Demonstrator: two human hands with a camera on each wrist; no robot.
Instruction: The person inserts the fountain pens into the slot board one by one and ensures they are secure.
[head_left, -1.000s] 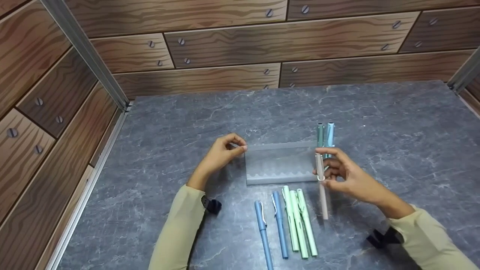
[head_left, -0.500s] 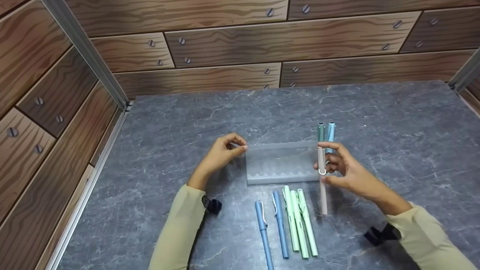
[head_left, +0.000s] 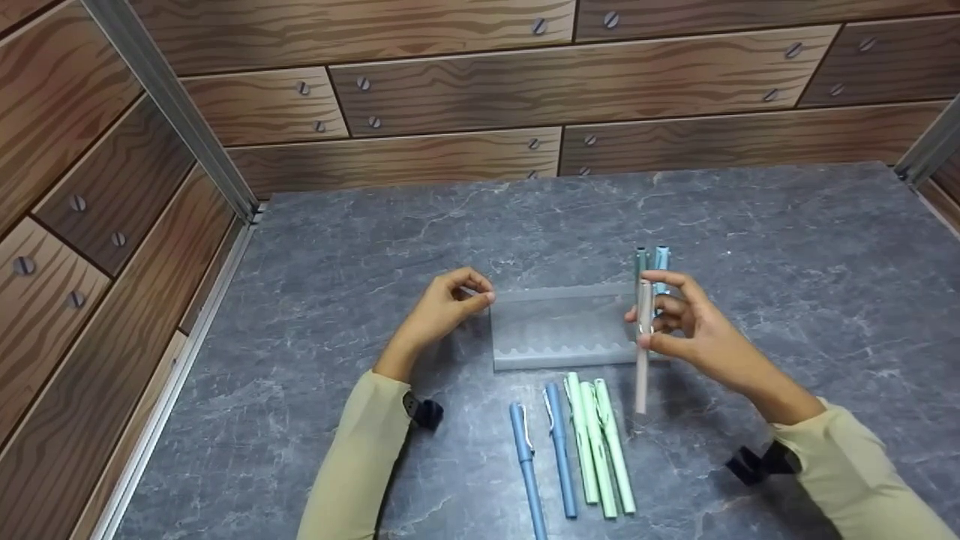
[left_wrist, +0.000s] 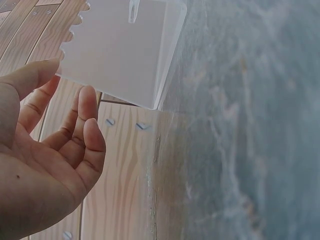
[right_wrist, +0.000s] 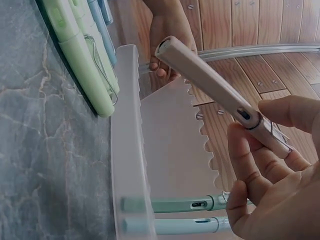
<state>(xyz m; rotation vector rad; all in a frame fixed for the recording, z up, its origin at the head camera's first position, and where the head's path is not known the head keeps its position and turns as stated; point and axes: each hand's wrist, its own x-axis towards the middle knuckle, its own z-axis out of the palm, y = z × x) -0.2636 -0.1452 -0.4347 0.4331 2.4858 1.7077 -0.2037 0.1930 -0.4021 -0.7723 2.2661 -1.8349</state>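
Note:
My left hand [head_left: 454,304] pinches the upper left corner of a clear, notched pen rack [head_left: 559,322] between thumb and index finger. A pale pinkish pen [head_left: 642,386] with a metal clip is held by my right hand [head_left: 701,337], above the rack's right end. In the right wrist view this pen [right_wrist: 210,82] is tilted and apart from the rack. Lying across the rack's notches are a dark green pen [right_wrist: 175,204] and a light blue pen [right_wrist: 185,225], side by side. In the head view, my right fingers partly hide both.
In front of the rack lie several pale green pens [head_left: 592,442] close together. A blue pen [head_left: 560,450] lies at their left, and another blue pen [head_left: 527,469] farther left. Wood-patterned walls [head_left: 450,90] bound the grey marbled table [head_left: 360,247] at the back and left.
My right hand has carried the pinkish pen away from me, toward the back of the rack. The left hand keeps its pinch on the corner, and the other pens lie where they were.

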